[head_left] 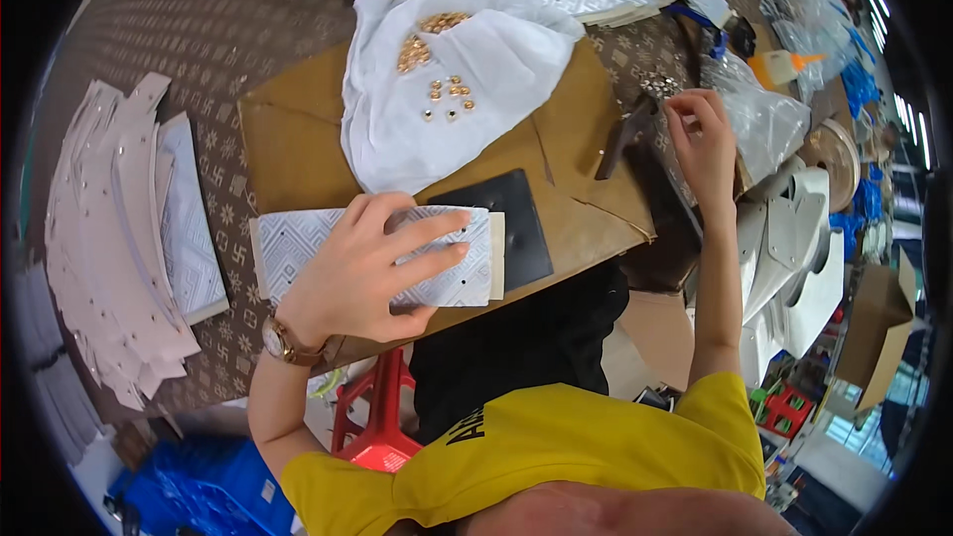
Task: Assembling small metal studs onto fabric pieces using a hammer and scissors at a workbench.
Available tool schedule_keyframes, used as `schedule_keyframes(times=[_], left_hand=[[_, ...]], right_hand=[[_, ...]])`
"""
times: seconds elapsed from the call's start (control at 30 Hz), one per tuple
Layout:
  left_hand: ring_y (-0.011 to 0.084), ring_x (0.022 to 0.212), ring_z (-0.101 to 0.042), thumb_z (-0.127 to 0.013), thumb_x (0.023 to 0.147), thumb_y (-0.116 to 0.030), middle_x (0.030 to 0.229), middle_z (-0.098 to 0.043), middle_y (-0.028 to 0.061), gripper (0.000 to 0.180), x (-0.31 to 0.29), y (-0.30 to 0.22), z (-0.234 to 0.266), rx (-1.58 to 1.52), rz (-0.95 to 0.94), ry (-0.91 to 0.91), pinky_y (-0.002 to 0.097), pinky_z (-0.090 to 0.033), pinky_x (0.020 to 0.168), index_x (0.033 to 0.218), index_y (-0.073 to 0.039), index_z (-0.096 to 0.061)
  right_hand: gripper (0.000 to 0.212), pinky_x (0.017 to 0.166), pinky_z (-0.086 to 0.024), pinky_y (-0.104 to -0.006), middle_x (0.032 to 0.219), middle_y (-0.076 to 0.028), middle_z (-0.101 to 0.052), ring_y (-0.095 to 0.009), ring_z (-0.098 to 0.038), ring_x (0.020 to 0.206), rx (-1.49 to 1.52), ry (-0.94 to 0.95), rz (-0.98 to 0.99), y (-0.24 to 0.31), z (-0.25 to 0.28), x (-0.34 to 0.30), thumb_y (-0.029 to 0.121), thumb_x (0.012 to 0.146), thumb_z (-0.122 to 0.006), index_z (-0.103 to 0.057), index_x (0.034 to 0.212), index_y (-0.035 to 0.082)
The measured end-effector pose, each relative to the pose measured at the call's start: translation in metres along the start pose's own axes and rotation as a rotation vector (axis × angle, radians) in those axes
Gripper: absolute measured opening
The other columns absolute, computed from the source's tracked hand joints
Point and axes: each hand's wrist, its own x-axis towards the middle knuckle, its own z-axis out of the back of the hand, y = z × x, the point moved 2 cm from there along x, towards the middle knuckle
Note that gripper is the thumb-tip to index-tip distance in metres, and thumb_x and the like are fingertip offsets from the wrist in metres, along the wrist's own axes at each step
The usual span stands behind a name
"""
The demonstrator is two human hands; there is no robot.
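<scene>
A white panel with a grey geometric pattern and small dark holes [460, 283] lies on brown cardboard near the table's front edge, partly over a flat black slab [523, 238]. My left hand [362, 263] rests across this panel with fingers spread on top and the thumb by its near edge. On the right, my right hand [707, 144] is raised beside a pile of small silvery metal pieces [658, 84]. Its thumb and index finger pinch together; anything between them is too small to make out. A dark tool [620, 144] lies just left of that hand.
Small gold-coloured metal fittings [452, 91] lie on a white cloth [486, 60] beyond the panel. Stacked pale curved pieces [109, 238] fill the left side. Far right are clear plastic bags [759, 104], an orange-tipped bottle [779, 67] and white moulded parts [784, 238]. A red stool [382, 422] stands below.
</scene>
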Motion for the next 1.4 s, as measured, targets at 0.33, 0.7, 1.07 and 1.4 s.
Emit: schedule_keyframes(times=[0.33, 0.7, 1.07, 1.4], left_hand=[[0.0344, 0.120, -0.055, -0.079, 0.068, -0.024, 0.140, -0.062, 0.0019, 0.055, -0.003, 0.001, -0.004, -0.012, 0.003, -0.022, 0.0463, -0.048, 0.100, 0.122, -0.015, -0.071], [0.0358, 0.118, -0.056, -0.078, 0.065, -0.025, 0.138, -0.062, 0.0052, 0.056, -0.009, 0.004, -0.009, -0.039, 0.024, -0.040, 0.0476, -0.048, 0.099, 0.120, -0.018, -0.073], [0.0343, 0.119, -0.056, -0.079, 0.065, -0.024, 0.134, -0.062, 0.0058, 0.051, -0.001, 0.001, -0.007, -0.060, -0.009, -0.032, 0.0463, -0.048, 0.099, 0.115, -0.014, -0.072], [0.0347, 0.118, -0.055, -0.079, 0.066, -0.022, 0.135, -0.062, 0.0056, 0.051, -0.005, 0.003, -0.005, -0.033, -0.008, -0.075, 0.0466, -0.049, 0.099, 0.116, -0.013, -0.072]], right_hand=[[0.022, 0.075, -0.055, -0.0346, 0.094, -0.008, -0.072, -0.025, -0.069, 0.088, 0.606, 0.359, 0.496, 0.145, -0.066, -0.047, -0.005, 0.080, -0.081, -0.072, 0.097, 0.004], [0.033, 0.075, -0.053, -0.0349, 0.098, -0.003, -0.073, -0.024, -0.065, 0.086, 0.374, 0.289, 0.785, 0.155, -0.077, -0.049, 0.004, 0.076, -0.081, -0.074, 0.107, 0.006], [0.031, 0.079, -0.052, -0.0364, 0.102, -0.002, -0.074, -0.025, -0.065, 0.091, 0.191, 0.284, 0.910, 0.153, -0.065, -0.060, 0.009, 0.075, -0.077, -0.073, 0.106, 0.006], [0.022, 0.083, -0.052, -0.0431, 0.102, -0.014, -0.067, -0.036, -0.065, 0.092, -0.274, -0.127, 0.236, 0.057, -0.016, -0.054, 0.008, 0.092, -0.075, -0.068, 0.112, 0.002]])
